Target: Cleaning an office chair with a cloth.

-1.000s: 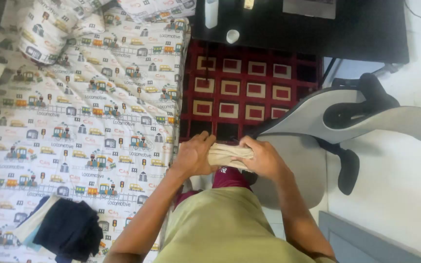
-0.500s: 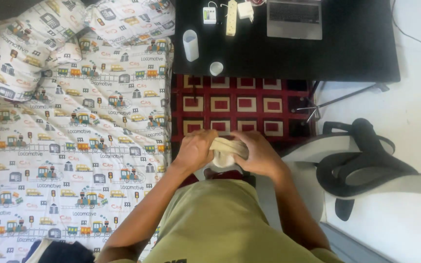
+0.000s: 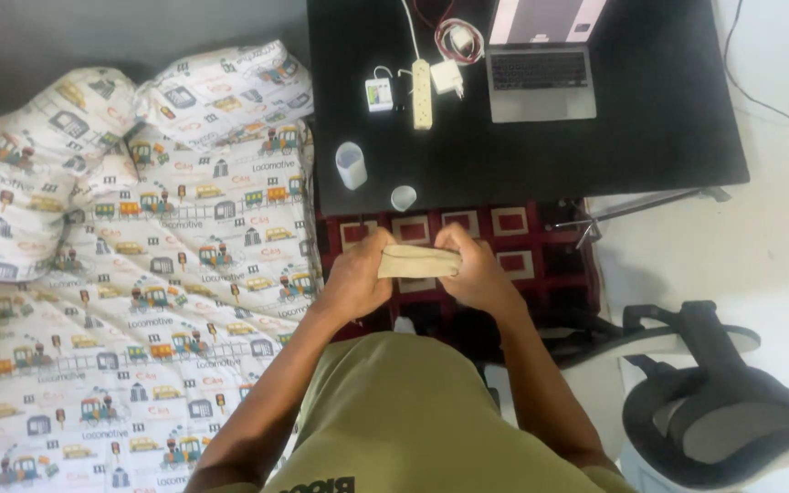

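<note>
I hold a small beige folded cloth (image 3: 419,261) in front of my chest with both hands. My left hand (image 3: 358,276) grips its left end and my right hand (image 3: 476,270) grips its right end. The cloth forms a flat, narrow bundle between my thumbs and fingers. It hangs above a red rug with cream squares (image 3: 522,228), just in front of the black desk (image 3: 614,146). My olive shirt fills the bottom of the view.
The desk carries a laptop (image 3: 541,73), a power strip with chargers (image 3: 422,80), a white cup (image 3: 351,165) and a small lid (image 3: 403,197). A bed with a train-print sheet (image 3: 139,292) and pillows lies left. A grey office chair (image 3: 723,411) stands at the lower right.
The view has tilted toward the desk, so the bed's dark clothes left the frame. My hands kept the cloth and pressed it into a flatter, tighter fold.
</note>
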